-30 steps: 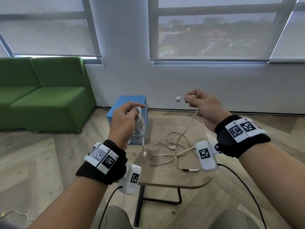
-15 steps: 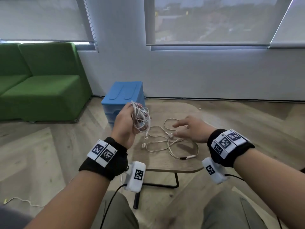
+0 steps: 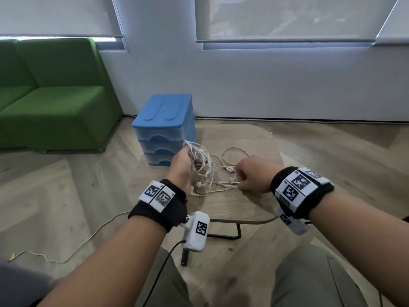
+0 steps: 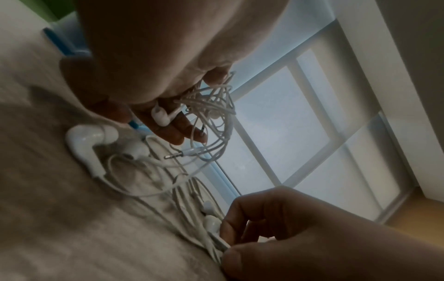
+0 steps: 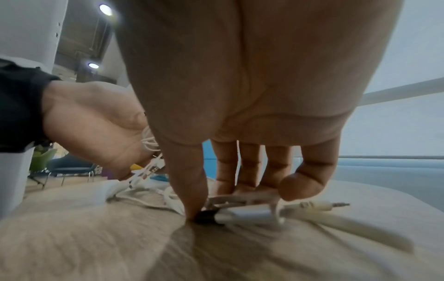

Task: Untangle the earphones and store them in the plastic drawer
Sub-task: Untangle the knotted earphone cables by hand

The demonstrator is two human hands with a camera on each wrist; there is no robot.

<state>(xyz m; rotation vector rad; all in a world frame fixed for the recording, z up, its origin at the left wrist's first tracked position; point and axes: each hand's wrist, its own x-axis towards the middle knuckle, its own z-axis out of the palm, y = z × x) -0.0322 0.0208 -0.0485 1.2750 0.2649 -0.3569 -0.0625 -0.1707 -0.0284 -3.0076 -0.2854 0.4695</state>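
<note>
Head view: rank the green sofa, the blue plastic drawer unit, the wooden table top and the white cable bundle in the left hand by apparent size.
1. Green sofa, though cropped by the frame.
2. Light wooden table top, partly hidden by the hands.
3. Blue plastic drawer unit.
4. White tangled earphone cable bundle.
The sofa stands farther away, so it is truly largest.

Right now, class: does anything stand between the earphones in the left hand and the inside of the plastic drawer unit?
Yes. All three drawer fronts of the blue drawer unit are shut. The left hand grips the earphone bundle just in front of them; nothing else visible lies between.
</note>
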